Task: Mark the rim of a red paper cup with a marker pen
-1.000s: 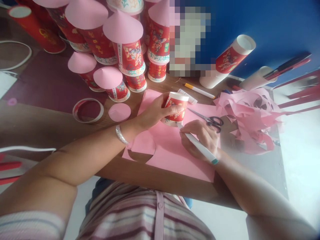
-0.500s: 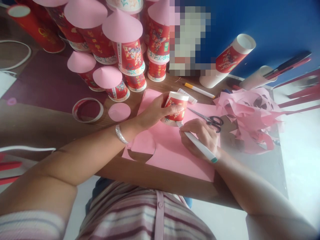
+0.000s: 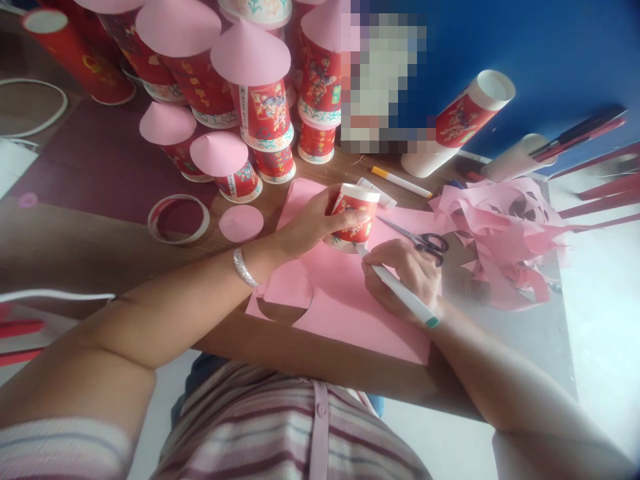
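Note:
My left hand [image 3: 327, 220] is wrapped round a red paper cup [image 3: 359, 208] with a white rim, its thumb across the printed front. In my right hand [image 3: 405, 273] is a white marker [image 3: 407, 297] with a green end; its tip meets the white band at the cup's lower edge, where some drawn marks show. Pink paper sheets [image 3: 345, 293] lie beneath both hands, one with a round cut-out at the front left. Black-handled scissors [image 3: 420, 241] rest on the paper just beyond my right hand. Behind the cup lies a white tube [image 3: 377, 191].
Red cups with pink cone tops [image 3: 250, 57] stand stacked at the back left. A paper ring [image 3: 179, 219] and a small pink cone [image 3: 241, 223] lie left of my hand. Pink scraps [image 3: 505, 227] pile up at right. A yellow-capped marker [image 3: 401, 182] lies at the back.
The whole view has shifted slightly, with things sitting a little farther right. Both hands keep their holds; the marker tip stays at the cup's lower band.

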Tool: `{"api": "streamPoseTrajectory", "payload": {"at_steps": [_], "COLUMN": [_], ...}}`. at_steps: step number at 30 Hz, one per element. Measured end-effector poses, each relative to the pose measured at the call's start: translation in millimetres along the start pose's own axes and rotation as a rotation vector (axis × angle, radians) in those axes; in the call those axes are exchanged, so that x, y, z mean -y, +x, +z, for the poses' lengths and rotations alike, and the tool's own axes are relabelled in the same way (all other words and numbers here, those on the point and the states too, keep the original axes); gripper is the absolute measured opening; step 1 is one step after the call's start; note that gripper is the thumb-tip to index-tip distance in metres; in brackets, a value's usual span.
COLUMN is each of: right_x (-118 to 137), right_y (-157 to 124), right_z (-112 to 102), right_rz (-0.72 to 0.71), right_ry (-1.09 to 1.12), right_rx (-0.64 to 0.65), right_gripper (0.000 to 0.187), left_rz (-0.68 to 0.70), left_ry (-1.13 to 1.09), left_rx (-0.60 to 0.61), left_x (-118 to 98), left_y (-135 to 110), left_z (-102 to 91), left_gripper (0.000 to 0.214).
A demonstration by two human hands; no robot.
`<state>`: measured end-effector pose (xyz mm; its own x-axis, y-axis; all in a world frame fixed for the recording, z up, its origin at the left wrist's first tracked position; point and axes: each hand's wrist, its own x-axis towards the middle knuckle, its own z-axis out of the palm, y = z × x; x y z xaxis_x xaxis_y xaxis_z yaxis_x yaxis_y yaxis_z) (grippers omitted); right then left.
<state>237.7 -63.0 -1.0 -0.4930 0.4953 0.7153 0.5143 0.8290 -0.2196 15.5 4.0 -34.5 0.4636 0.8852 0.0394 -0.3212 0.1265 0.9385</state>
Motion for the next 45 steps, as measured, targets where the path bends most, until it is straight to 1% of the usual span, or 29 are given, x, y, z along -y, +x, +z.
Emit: {"api": "streamPoseTrajectory", "payload": {"at_steps": [5,10,13,18,22,27,32,36,41,45], "right_x": [1.1,1.8,2.2,0.8,0.1,1.7,1.3,1.1,1.7,1.7], "right_y": [0.7,1.2,1.4,0.6,-0.2,-1.4,-1.3,-0.1,0.7,0.4], "right_z": [-0.9,-1.1,-1.4,-0.9,-0.6,0.0,0.8,0.1,1.2,4.5], "right_rz": [-0.006,-0.004,-0.012,-0.007,-0.01,0.017,0.0,0.007,0.0,-0.009], "right_ry": [0.01,0.053,0.031,0.004,0.021,0.04,0.015,-0.002,0.027,0.059], "right_rx": [0.014,-0.012,0.003,0.008,-0.002,0.001,-0.009,-0.004,-0.002,0.016], "right_gripper": [0.028,0.032,0.03,0.027,0.029,0.034,0.029,0.03,0.031,0.028], "left_rz": [0.009,0.035,0.035,0.002,-0.007,-0.002,-0.011,-0.018,-0.018,-0.029], "left_ry": [0.021,0.029,0.039,0.042,0.061,0.064,0.062,0.067,0.042,0.044], "left_rx": [0.001,0.01,-0.003,-0.011,-0.022,-0.005,-0.025,-0.035,-0.031,-0.014], "left_x": [-1.1,0.7,1.8,-1.2,-4.6,-5.2,-4.5,-4.9,-5.5,-4.6], "left_y": [0.4,1.0,0.8,-0.7,-1.4,-0.9,-1.2,-1.9,-1.8,-1.6], "left_z": [0.5,-0.4,-0.7,0.7,2.4,3.0,2.7,2.9,3.2,2.6], "left_gripper": [0.063,0.059,0.059,0.064,0.068,0.065,0.066,0.067,0.066,0.065]}}
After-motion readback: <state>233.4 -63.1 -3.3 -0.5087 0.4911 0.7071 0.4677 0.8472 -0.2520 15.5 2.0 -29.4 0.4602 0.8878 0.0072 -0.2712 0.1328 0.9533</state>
